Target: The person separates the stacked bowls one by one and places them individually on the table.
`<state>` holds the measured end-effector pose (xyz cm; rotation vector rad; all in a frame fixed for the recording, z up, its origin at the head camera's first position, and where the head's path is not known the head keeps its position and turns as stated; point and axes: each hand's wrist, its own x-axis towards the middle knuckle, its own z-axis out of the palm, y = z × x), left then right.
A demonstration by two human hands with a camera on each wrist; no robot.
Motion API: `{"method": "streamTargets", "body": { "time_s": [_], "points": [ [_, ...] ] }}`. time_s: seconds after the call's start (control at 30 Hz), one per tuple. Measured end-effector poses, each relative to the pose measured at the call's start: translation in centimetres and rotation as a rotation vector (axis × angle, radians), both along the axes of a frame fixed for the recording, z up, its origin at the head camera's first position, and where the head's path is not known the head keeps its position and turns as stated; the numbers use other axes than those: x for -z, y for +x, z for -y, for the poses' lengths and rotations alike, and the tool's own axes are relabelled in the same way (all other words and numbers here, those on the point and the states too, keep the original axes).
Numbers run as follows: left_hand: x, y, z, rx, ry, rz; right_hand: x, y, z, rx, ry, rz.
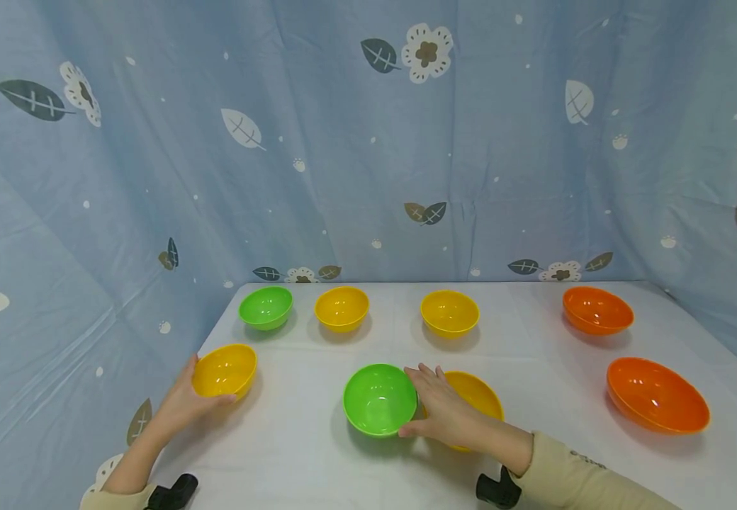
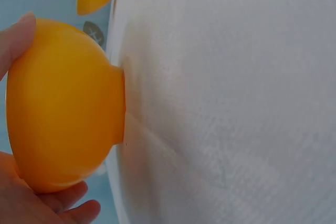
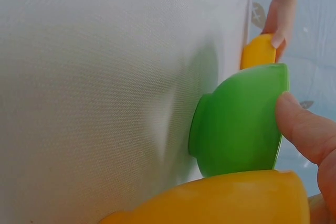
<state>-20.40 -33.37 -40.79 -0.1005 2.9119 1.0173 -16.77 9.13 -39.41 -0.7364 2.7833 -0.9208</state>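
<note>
In the head view my left hand (image 1: 188,397) grips a yellow bowl (image 1: 224,372) at the left side of the table, thumb at the near side and fingers round the outer side. The left wrist view shows that bowl (image 2: 65,106) upright, its foot right at the white cloth. Toward the middle, my right hand (image 1: 441,411) holds a green bowl (image 1: 380,401) by its right side. Its thumb (image 3: 302,124) presses near the rim in the right wrist view. Another yellow bowl (image 1: 473,394) stands just right of the green one, partly hidden under the right hand.
Along the back of the white table (image 1: 298,439) stand a green bowl (image 1: 266,309), two yellow bowls (image 1: 341,309) and an orange bowl (image 1: 597,310). A larger orange bowl (image 1: 657,395) sits at the right. A blue patterned curtain (image 1: 343,142) hangs behind.
</note>
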Motion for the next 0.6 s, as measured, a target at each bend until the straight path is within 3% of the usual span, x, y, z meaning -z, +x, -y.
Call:
{"method": "streamTargets", "body": {
  "time_s": [0.6],
  "points": [
    [0.04, 0.36, -0.79, 0.034, 0.008, 0.035, 0.07, -0.12, -0.13, 0.003, 0.004, 0.000]
  ]
}}
